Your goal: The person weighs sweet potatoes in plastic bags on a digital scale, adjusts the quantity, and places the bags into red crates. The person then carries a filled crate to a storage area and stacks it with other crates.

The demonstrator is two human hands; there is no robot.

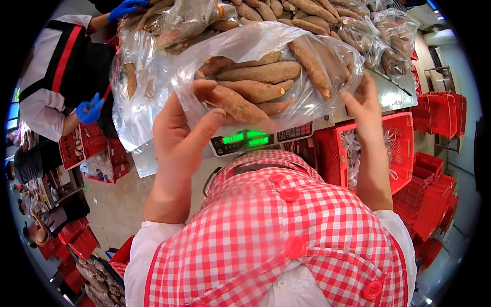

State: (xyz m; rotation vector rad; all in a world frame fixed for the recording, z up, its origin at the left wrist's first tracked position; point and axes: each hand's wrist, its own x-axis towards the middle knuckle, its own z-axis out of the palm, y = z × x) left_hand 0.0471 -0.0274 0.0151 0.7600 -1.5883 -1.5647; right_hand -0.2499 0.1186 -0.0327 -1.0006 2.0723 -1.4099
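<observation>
A clear plastic bag [264, 36] lies on its side with its mouth open towards me. Several long brown tubers [259, 73] with cut ends, perhaps sweet potatoes, show inside it. My left hand [184, 122] holds the left rim of the bag, its thumb and forefinger near the closest tuber [238, 103]. On the right side, my right hand [362, 99] grips the plastic, with part of its fingers hidden. Under the bag is a digital scale [264, 139] with lit green displays and a keypad; its weighing plate is covered.
Loose tubers [264, 11] are heaped at the back, with filled bags [395, 42] at right. Another clear bag [134, 88] lies left. A red crate [399, 153] stands by my right forearm. A co-worker's blue-gloved hand [90, 109] is at left. More red crates [437, 115] stand at far right.
</observation>
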